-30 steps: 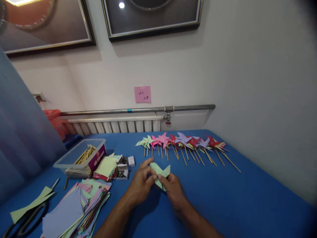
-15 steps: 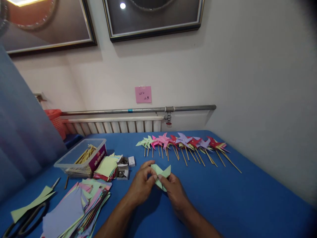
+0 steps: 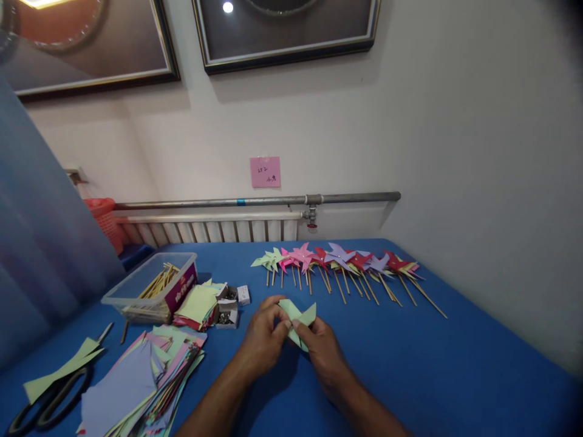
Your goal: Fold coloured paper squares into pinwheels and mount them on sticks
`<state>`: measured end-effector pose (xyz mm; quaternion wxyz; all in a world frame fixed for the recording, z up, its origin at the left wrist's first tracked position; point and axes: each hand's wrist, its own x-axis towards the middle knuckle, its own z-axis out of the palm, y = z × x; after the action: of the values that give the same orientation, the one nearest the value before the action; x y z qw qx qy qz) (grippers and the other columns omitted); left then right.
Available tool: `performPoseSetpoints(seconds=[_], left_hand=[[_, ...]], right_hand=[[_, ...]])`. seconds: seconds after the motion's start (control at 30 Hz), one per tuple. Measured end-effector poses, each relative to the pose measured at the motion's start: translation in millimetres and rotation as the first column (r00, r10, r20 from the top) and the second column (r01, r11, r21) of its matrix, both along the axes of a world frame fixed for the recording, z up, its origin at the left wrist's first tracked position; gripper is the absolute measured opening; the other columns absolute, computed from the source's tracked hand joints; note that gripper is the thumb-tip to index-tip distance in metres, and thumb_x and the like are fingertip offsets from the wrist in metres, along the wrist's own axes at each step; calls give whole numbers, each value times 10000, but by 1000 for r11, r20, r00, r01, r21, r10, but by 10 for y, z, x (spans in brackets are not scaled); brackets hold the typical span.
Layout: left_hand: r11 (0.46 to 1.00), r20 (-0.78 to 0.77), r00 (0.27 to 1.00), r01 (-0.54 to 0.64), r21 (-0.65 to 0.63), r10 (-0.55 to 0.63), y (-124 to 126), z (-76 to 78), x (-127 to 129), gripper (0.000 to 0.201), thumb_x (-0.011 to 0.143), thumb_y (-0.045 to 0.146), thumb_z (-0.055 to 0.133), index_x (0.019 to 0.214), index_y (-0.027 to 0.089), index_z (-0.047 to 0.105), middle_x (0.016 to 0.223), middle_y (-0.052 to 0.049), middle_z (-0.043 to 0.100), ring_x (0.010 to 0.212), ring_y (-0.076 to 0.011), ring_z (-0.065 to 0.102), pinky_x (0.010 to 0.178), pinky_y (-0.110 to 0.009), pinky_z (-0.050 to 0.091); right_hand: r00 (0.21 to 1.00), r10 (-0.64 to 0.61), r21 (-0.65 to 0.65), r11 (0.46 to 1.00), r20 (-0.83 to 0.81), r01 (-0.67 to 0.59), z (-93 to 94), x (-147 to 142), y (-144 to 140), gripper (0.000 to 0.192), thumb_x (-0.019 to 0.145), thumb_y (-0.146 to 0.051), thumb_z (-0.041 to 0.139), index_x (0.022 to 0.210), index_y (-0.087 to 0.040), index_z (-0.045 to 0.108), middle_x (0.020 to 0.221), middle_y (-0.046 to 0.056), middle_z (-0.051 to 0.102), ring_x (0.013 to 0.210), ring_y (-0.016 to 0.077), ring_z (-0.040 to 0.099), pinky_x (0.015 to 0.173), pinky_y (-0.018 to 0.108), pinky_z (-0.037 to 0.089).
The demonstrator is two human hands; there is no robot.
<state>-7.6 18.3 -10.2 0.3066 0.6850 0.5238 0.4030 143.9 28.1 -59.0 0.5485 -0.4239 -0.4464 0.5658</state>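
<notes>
Smooth blue tabletop [image 3: 432,370] below pointed, folded green paper [image 3: 306,316] in both hands [image 3: 263,337]

Left fingers [image 3: 281,331] and right fingers [image 3: 305,334] pinch close together.

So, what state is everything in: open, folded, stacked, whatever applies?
Green paper: partly folded, held
Pinwheels: assembled, lying in a row
Plastic box: open, sticks inside
Two small boxes: open
Third small box: too small to tell
Scissors: lying down, blades mostly covered
Large paper pile: spread, uneven
Pink note: stuck up, handwritten
</notes>
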Motion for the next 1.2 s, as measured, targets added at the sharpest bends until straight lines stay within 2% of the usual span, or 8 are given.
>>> performPoseSetpoints(seconds=[0.2, 0.33, 0.47, 0.63, 0.73, 0.83, 0.97, 1.2], left_hand=[[1000, 69, 998, 0, 17, -1, 5, -23, 17, 150, 875, 125, 582, 758, 213, 611, 1434, -137, 665, 1330, -281, 644, 1152, -437, 468], [998, 94, 994, -61, 16, 59, -22, -14, 48, 153, 877, 134, 598, 748, 207, 636, 1584, -161, 568, 1461, -335, 555, 1201, -498, 426], [993, 109, 987, -120, 11, 118, -57, -15, 109, 149, 884, 128, 602, 767, 203, 656, 1655, -155, 499, 1432, -346, 577, 1203, -534, 415], [984, 119, 978, -174, 36, 169, -66, -32, 158, 157, 872, 127, 591, 744, 200, 644, 1482, -172, 639, 1424, -352, 560, 1158, -511, 425], [991, 113, 984, -136, -10, 137, -52, -31, 149, 155, 889, 187, 577, 742, 208, 620, 1122, -118, 753, 1110, -286, 690, 983, -410, 492], [994, 98, 989, -111, -19, 112, -38, -29, 135, 167, 896, 240, 560, 732, 219, 581, 815, -25, 668, 815, -214, 640, 788, -325, 461], [991, 76, 990, -124, 57, 120, -37, -27, 135, 171, 890, 254, 543, 725, 217, 569, 787, -4, 614, 789, -191, 594, 764, -304, 423], [990, 67, 989, -133, 43, 130, -47, -21, 130, 164, 886, 248, 549, 724, 217, 561, 761, 4, 597, 748, -183, 572, 727, -300, 402]], right_hand=[[997, 8, -25, 1000, -73, -9, -12, -6, 16, 480, 712, -533, 920, 994, -158, 815, 806, 33, 771, 698, 198, 637, 655, 283, 484], [996, 20, -7, 1000, -87, -21, -5, -11, 15, 504, 734, -553, 907, 1058, -177, 818, 966, 76, 824, 822, 252, 714, 707, 311, 522], [998, 5, 17, 1000, -70, -4, -6, 1, 23, 530, 741, -589, 893, 1072, -181, 821, 999, 87, 835, 886, 280, 733, 793, 346, 544], [999, 4, 44, 999, -39, -2, -4, 20, 45, 523, 745, -607, 885, 1031, -174, 820, 956, 76, 826, 848, 257, 713, 796, 339, 530], [1000, 1, 34, 999, -27, 0, 2, 22, 46, 524, 741, -610, 890, 1020, -171, 820, 930, 72, 819, 812, 242, 694, 770, 331, 520], [999, 21, 34, 999, -34, -19, 8, 29, 35, 532, 759, -604, 880, 1070, -177, 819, 968, 78, 823, 876, 266, 715, 803, 342, 528], [999, 29, 27, 999, -33, -28, 9, 40, 30, 516, 769, -598, 870, 1073, -184, 820, 963, 73, 821, 882, 272, 719, 807, 346, 528], [996, 21, 26, 999, -86, -19, 23, 14, 34, 453, 757, -549, 893, 1017, -185, 823, 902, 53, 812, 768, 221, 671, 740, 315, 505]])
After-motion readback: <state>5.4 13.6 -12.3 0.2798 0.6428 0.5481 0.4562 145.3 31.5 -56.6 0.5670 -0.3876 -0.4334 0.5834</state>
